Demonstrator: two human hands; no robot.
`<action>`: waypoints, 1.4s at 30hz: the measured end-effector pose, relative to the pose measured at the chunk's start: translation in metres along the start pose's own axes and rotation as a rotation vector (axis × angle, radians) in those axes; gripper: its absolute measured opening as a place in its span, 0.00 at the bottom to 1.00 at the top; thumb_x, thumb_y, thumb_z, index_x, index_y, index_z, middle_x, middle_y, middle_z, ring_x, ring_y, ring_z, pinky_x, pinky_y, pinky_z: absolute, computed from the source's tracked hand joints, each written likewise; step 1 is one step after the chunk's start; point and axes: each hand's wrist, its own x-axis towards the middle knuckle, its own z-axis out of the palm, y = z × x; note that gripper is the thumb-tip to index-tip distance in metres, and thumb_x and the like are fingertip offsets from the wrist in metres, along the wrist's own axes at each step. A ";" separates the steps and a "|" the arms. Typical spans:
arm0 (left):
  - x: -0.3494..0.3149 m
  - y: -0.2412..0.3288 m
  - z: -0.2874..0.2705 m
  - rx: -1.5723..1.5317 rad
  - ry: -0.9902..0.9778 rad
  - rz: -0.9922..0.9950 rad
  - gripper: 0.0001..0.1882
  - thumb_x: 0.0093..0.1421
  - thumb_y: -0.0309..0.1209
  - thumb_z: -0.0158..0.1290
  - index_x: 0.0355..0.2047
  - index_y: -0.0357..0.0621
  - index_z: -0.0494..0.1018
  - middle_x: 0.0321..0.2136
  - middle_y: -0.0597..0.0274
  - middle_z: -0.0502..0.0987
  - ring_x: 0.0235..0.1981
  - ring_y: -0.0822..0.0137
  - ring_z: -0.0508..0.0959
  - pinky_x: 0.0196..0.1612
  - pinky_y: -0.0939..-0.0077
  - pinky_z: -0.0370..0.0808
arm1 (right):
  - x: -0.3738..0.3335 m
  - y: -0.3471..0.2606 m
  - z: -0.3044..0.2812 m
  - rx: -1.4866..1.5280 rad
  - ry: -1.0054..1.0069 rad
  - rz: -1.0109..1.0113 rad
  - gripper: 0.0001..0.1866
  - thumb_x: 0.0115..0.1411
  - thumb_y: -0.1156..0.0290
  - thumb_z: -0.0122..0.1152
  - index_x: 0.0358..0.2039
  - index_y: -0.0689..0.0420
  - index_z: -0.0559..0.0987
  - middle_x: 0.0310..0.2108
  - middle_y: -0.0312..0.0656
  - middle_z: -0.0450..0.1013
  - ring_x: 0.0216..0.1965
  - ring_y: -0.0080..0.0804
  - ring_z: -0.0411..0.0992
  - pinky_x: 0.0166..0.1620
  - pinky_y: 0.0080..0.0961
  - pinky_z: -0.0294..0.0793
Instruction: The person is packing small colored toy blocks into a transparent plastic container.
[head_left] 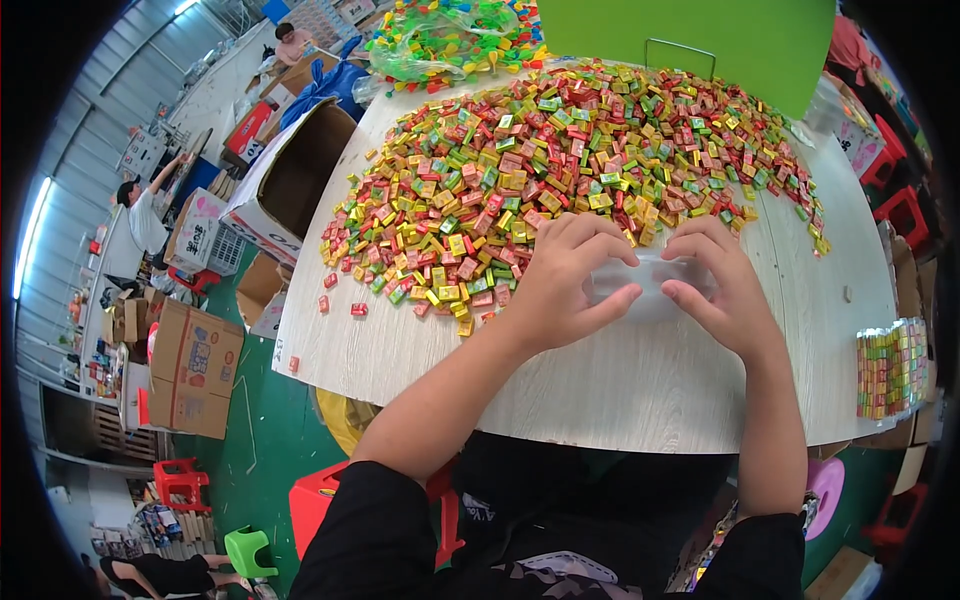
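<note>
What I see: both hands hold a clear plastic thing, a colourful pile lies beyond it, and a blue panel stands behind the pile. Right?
Nearly: the panel is green, not blue, as the head view shows. The rest stands: the left hand and right hand hold the clear plastic thing, with the colourful pile beyond.

Pale ribbed wall at L w/ lit tube light alongside; 2nd light up top. Grn floor w/ white specks. Lt wood-grain table ctr. Low L: red stool, grn stool nearby; more red stools R side.
</note>
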 end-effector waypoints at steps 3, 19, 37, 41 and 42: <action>-0.001 0.000 0.000 -0.002 0.004 0.002 0.13 0.56 0.33 0.66 0.40 0.47 0.78 0.45 0.59 0.77 0.51 0.56 0.74 0.57 0.61 0.66 | 0.000 0.000 0.001 -0.028 0.016 -0.017 0.15 0.57 0.68 0.70 0.43 0.59 0.79 0.47 0.44 0.73 0.51 0.42 0.72 0.54 0.34 0.73; 0.000 0.001 0.000 0.011 0.043 0.035 0.13 0.55 0.31 0.66 0.41 0.47 0.78 0.44 0.60 0.78 0.50 0.57 0.74 0.56 0.62 0.68 | 0.001 0.000 0.001 -0.117 0.105 -0.124 0.18 0.56 0.67 0.72 0.45 0.57 0.79 0.45 0.43 0.77 0.49 0.44 0.74 0.55 0.37 0.70; 0.003 -0.002 -0.003 0.001 0.095 0.118 0.14 0.54 0.33 0.70 0.39 0.48 0.78 0.45 0.61 0.80 0.48 0.58 0.76 0.54 0.62 0.69 | 0.000 0.002 -0.004 -0.147 0.188 -0.180 0.17 0.51 0.69 0.77 0.40 0.57 0.81 0.41 0.41 0.78 0.46 0.41 0.75 0.51 0.35 0.73; 0.004 -0.009 -0.006 -0.023 0.092 0.081 0.16 0.52 0.33 0.72 0.34 0.46 0.75 0.41 0.61 0.80 0.45 0.59 0.79 0.51 0.63 0.72 | -0.001 0.006 -0.007 -0.152 0.209 -0.156 0.16 0.51 0.70 0.77 0.40 0.58 0.81 0.40 0.41 0.78 0.46 0.41 0.75 0.52 0.35 0.74; 0.003 -0.009 -0.008 -0.036 0.096 0.055 0.16 0.51 0.34 0.72 0.33 0.47 0.75 0.40 0.61 0.80 0.46 0.58 0.78 0.52 0.62 0.71 | -0.001 0.006 -0.007 -0.157 0.216 -0.165 0.16 0.51 0.71 0.77 0.39 0.57 0.81 0.40 0.41 0.78 0.46 0.41 0.75 0.52 0.35 0.74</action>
